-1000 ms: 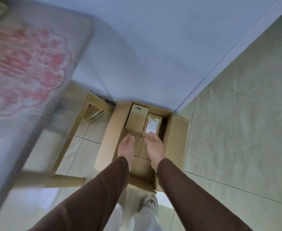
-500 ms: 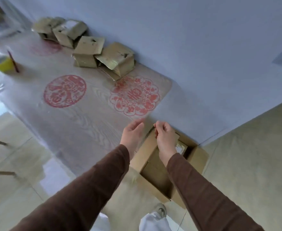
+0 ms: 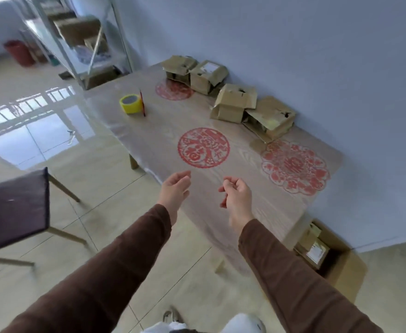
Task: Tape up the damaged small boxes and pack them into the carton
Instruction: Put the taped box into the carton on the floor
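Observation:
Several damaged small cardboard boxes [image 3: 233,105] lie in a row along the far edge of the table [image 3: 163,140], by the wall. A yellow tape roll [image 3: 130,104] stands near the table's left end with a red pen [image 3: 142,103] leaning beside it. The open carton [image 3: 346,272] sits on the floor at the table's right end, with small boxes [image 3: 316,251] inside. My left hand [image 3: 175,188] hovers over the table's near edge, fingers relaxed and empty. My right hand [image 3: 236,195] hangs beside it with loosely curled fingers, holding nothing.
A dark-seated stool [image 3: 12,207] stands on the tiled floor at the left. A metal shelf rack [image 3: 82,44] with cartons is at the back left, a red bin [image 3: 19,52] beyond it. Red paper-cut decorations [image 3: 203,147] lie under the table's clear cover.
My hands have come up out of the carton, leaving the small boxes inside. My view has swung up and left from the floor to the tabletop.

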The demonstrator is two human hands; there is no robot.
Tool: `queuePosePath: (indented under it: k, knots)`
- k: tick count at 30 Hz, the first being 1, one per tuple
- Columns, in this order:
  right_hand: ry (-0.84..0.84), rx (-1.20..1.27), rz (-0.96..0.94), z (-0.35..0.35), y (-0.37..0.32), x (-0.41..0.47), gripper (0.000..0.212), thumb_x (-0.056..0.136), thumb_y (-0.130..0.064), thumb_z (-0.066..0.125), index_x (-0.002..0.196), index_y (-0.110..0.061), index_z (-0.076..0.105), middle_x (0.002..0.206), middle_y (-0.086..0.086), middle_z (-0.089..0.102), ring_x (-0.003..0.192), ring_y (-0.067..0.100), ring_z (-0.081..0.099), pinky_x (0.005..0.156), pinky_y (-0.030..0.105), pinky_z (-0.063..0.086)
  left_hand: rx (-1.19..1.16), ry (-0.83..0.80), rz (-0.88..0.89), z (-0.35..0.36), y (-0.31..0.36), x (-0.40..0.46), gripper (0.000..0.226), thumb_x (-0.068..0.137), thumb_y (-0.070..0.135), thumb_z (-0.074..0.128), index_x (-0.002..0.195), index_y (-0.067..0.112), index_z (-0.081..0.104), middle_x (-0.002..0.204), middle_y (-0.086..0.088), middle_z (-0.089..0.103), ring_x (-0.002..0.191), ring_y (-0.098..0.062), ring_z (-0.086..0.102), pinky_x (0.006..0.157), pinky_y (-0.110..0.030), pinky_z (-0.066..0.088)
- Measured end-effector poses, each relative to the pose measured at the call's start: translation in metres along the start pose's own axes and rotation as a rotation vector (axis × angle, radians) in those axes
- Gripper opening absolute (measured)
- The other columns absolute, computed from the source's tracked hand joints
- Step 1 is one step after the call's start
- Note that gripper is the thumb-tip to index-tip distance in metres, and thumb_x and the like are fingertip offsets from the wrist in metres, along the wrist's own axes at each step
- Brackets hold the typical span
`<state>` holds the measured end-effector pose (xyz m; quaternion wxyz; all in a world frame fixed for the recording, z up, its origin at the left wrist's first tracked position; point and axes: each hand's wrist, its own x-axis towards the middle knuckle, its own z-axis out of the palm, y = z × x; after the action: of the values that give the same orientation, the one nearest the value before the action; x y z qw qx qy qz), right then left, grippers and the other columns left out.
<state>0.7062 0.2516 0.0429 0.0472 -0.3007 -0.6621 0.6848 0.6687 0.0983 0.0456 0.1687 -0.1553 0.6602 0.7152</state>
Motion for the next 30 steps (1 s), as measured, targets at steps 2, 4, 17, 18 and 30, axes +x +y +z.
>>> queuePosePath:
  k: [2,4,17,18,30]
  knots:
    - [-0.031,-0.014,0.016,0.036,-0.004,-0.005,0.013,0.103,-0.014,0.051,0.107,-0.011,0.064,0.079,0.003,0.061,0.054,0.006,0.050,0.048,0.023,0.045,-0.033,0.018,-0.019,-0.037,0.008,0.009,0.017,0.102,0.014,0.054,0.112,0.019,0.066,0.124,-0.003,0.066,0.117,-0.018,0.062,0.106,-0.036,0.048]
    - [-0.046,-0.022,0.023,0.064,-0.009,-0.005,0.013,0.102,-0.014,0.052,0.106,-0.013,0.064,0.073,0.001,0.056,0.057,0.007,0.050,0.049,0.023,0.045,-0.059,0.026,-0.036,-0.064,0.014,0.021,0.016,0.103,0.015,0.054,0.113,0.017,0.066,0.124,-0.004,0.067,0.117,-0.019,0.063,0.105,-0.036,0.048]
    - [0.043,0.127,0.046,0.195,-0.022,0.114,0.017,0.102,-0.004,0.048,0.109,-0.014,0.060,0.086,0.009,0.064,0.061,0.013,0.059,0.062,0.031,0.056,0.013,-0.044,-0.116,-0.120,0.069,0.179,0.014,0.102,0.015,0.058,0.110,0.017,0.069,0.123,-0.003,0.069,0.113,-0.020,0.065,0.099,-0.035,0.051]
    - [0.063,0.145,0.066,0.203,-0.026,0.131,0.016,0.103,-0.005,0.048,0.108,-0.014,0.060,0.086,0.010,0.064,0.058,0.012,0.058,0.059,0.030,0.055,0.031,-0.051,-0.119,-0.120,0.079,0.199,0.014,0.102,0.015,0.058,0.108,0.017,0.069,0.123,-0.004,0.069,0.113,-0.020,0.065,0.098,-0.035,0.051]
    - [0.228,0.192,0.127,0.244,-0.074,0.278,0.021,0.097,-0.009,0.058,0.109,-0.025,0.063,0.109,0.010,0.067,0.090,0.027,0.068,0.081,0.046,0.058,0.170,-0.243,-0.230,-0.071,0.164,0.360,0.018,0.103,0.017,0.055,0.118,0.013,0.066,0.122,-0.005,0.068,0.115,-0.021,0.064,0.103,-0.036,0.049]
